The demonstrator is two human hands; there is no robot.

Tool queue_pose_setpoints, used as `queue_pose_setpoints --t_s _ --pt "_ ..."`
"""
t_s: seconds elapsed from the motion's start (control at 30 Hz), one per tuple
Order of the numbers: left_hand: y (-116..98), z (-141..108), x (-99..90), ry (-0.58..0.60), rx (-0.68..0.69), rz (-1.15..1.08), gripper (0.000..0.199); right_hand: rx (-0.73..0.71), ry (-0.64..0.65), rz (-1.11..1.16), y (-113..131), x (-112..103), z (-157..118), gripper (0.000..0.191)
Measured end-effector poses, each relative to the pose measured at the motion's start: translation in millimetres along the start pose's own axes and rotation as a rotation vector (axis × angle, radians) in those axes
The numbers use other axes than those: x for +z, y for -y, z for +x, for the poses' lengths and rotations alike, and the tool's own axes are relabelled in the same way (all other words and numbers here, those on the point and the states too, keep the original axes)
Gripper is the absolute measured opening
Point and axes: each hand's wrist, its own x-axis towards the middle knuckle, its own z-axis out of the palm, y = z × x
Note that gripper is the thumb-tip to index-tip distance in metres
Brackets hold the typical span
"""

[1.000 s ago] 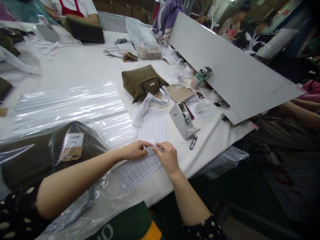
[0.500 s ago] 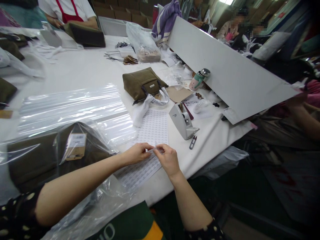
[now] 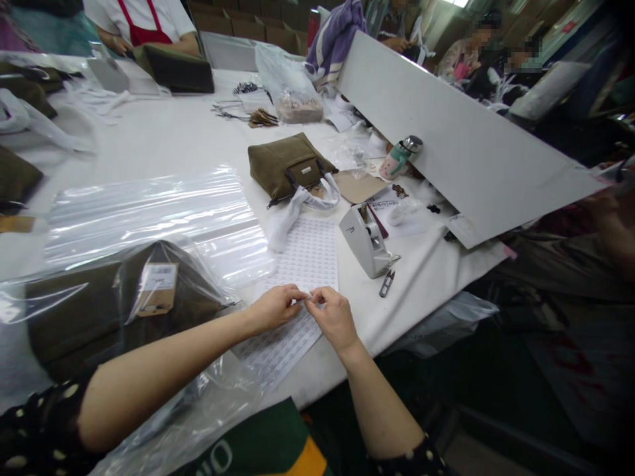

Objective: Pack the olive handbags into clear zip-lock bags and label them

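My left hand [image 3: 276, 307] and my right hand [image 3: 335, 318] meet fingertip to fingertip, both in a pinch. Whatever lies between them is too small to make out. They hover over printed sheets [image 3: 310, 254] covered in rows of small labels. Left of my forearm, an olive bag [image 3: 74, 311] with a cardboard hang tag [image 3: 157, 289] lies inside clear plastic. Beyond the hands stands another olive handbag [image 3: 290, 165], its handles wrapped in white material. A tape dispenser [image 3: 364, 244] and thread snips [image 3: 387, 283] are to the right of my right hand.
Flat clear plastic bags [image 3: 149, 211] lie at the left. A tilted white board [image 3: 446, 132] borders the right side, with a flask [image 3: 401, 157] beside it. Hang tags [image 3: 262, 119] and a filled plastic bag [image 3: 297, 106] sit farther back. Across the table, a person in a red apron [image 3: 143, 23] handles a bag.
The view has turned slightly, so the table's things sit a little farther right. My fingertips stay together, with only a small shift of the fingers.
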Motion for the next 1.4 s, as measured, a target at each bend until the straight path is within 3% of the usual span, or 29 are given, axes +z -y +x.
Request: queue_pose_setpoints --t_s 0.17,0.57,0.87,0.93,1.03,1.1,1.17,1.3,1.4 --pt "2.2 -0.5 2.6 -0.014 -0.005 -0.023 0.026 0.068 -0.012 0.070 -0.6 3.1 -2.9 0.015" --pt "0.3 -1.6 6.0 -0.029 -0.037 -0.078 0.030 0.096 -0.064 0.136 -0.4 9.0 -8.1 0.006" --pt "0.8 0.7 4.1 0.000 -0.055 0.003 0.032 0.111 -0.073 0.148 -2.7 13.4 -12.6 0.007" --pt "5.9 2.2 -0.4 -0.003 -0.080 0.048 0.032 0.169 -0.082 0.257 -0.6 10.0 -12.4 0.011" --pt "14.5 -3.8 -18.0 -0.069 -0.128 0.095 0.047 0.356 -0.090 0.665 9.4 3.1 -9.0 0.019" --pt "18.3 -19.9 -37.5 -0.140 -0.131 0.128 0.055 0.481 -0.056 0.959 22.0 0.8 -5.7 0.024" --pt "18.9 -50.4 -59.7 -0.208 -0.088 0.182 0.045 0.545 0.006 1.114 38.8 2.9 -2.8 0.031" --pt "13.6 -146.0 -91.6 -0.394 0.033 0.301 0.022 0.527 0.208 1.108 78.1 25.0 3.8 0.038" --pt "17.6 -225.0 -94.9 -0.612 0.027 0.370 0.020 0.488 0.443 1.043 115.6 57.3 12.4 0.042"
